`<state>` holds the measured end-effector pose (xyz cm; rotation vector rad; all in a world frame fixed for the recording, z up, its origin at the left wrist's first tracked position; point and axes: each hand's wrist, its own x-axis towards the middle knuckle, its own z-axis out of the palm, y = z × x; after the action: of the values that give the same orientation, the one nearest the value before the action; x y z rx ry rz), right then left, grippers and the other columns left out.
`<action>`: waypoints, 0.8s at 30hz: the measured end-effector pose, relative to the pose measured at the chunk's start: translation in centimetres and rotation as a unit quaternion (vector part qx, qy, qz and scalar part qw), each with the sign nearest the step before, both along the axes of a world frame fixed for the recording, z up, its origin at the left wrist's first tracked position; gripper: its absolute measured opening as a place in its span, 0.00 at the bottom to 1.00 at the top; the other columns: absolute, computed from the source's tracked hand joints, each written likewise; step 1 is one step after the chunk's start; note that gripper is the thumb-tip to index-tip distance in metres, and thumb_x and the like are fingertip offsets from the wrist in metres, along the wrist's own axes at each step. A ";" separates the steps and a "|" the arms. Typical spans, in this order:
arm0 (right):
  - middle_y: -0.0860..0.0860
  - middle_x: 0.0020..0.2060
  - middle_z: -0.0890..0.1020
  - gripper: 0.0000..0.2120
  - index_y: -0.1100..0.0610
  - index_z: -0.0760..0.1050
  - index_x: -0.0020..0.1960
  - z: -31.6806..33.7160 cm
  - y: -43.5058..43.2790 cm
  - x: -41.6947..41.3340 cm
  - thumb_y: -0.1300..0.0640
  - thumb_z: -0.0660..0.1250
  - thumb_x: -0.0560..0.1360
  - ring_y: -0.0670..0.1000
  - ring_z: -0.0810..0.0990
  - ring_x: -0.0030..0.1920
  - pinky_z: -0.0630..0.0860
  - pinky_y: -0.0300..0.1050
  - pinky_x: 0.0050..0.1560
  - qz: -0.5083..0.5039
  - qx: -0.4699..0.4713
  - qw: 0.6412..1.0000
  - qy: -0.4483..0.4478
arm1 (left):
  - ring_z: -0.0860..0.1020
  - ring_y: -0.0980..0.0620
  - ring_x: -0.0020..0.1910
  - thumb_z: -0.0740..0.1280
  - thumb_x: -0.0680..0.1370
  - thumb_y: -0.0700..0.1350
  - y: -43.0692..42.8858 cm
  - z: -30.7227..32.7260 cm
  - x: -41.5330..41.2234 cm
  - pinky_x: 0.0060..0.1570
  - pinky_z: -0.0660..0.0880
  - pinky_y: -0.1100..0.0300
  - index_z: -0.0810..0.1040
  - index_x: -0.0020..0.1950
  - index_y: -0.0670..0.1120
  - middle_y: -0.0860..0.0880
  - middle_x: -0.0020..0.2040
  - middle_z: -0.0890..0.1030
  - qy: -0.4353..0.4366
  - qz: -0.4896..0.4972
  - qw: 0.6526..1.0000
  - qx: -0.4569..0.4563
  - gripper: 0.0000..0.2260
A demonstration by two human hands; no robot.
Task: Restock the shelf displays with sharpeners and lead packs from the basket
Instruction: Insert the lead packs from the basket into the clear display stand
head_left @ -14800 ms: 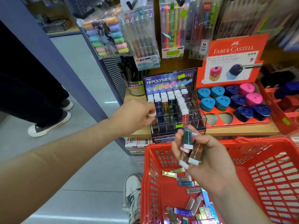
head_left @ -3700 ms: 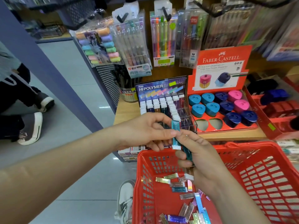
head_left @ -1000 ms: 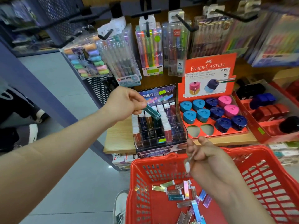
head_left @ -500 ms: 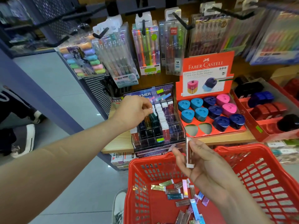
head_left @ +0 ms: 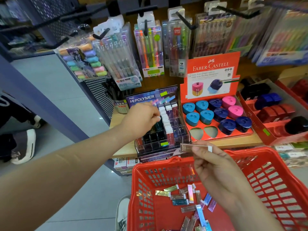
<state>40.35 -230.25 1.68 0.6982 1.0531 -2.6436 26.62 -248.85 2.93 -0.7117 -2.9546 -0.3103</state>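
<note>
My left hand [head_left: 141,118] reaches into the clear Hi-Polymer lead display [head_left: 164,129] on the shelf, fingers pinched on the white cap of a dark teal lead pack [head_left: 157,124] standing in a slot. My right hand [head_left: 215,165] hovers over the red basket [head_left: 273,185] and holds a brownish metallic lead pack [head_left: 194,147] level, its white cap to the right. Several shiny lead packs [head_left: 186,197] lie loose on the basket floor. The red Faber-Castell tray [head_left: 215,135] holds blue, navy and pink sharpeners [head_left: 205,116], with two bare slots at its front left.
Packs of pens and highlighters [head_left: 148,47] hang on hooks above the shelf. More red sharpener boxes [head_left: 273,112] stand at the right. A wooden shelf edge [head_left: 233,142] runs behind the basket. Another person's shoes [head_left: 25,147] are on the floor at left; my own shoe [head_left: 122,212] is beside the basket.
My left hand carried the teal pack down into the display and now pinches its cap in a slot. My right hand turned its pack from upright to level.
</note>
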 end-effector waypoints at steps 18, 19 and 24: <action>0.54 0.36 0.85 0.14 0.58 0.82 0.49 1.4 -0.8 0.1 0.62 0.73 0.64 0.44 0.78 0.30 0.72 0.32 0.30 0.047 0.160 0.984 0.067 | 0.78 0.56 0.34 0.67 0.78 0.44 1.3 6.1 2.4 0.37 0.77 0.66 0.82 0.50 0.39 0.44 0.40 0.83 -0.443 0.049 0.849 0.285 0.10; 0.54 0.35 0.85 0.11 0.59 0.83 0.46 1.6 -1.0 0.0 0.61 0.73 0.63 0.44 0.78 0.30 0.72 0.32 0.30 0.052 0.177 0.980 0.080 | 0.79 0.56 0.34 0.67 0.77 0.44 1.4 6.5 3.0 0.37 0.77 0.66 0.82 0.51 0.38 0.45 0.39 0.83 -0.460 0.031 0.844 0.274 0.10; 0.51 0.31 0.82 0.03 0.56 0.81 0.41 1.7 -2.3 -0.3 0.59 0.74 0.67 0.44 0.76 0.30 0.71 0.35 0.33 0.063 0.240 0.960 0.127 | 0.80 0.54 0.31 0.71 0.72 0.35 0.5 6.8 4.6 0.35 0.78 0.66 0.82 0.49 0.35 0.44 0.35 0.83 -0.434 0.036 0.851 0.294 0.07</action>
<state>40.01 -232.56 3.36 0.3534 1.7803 -2.4263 31.23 -248.32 9.69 -0.4242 -3.2514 -1.8665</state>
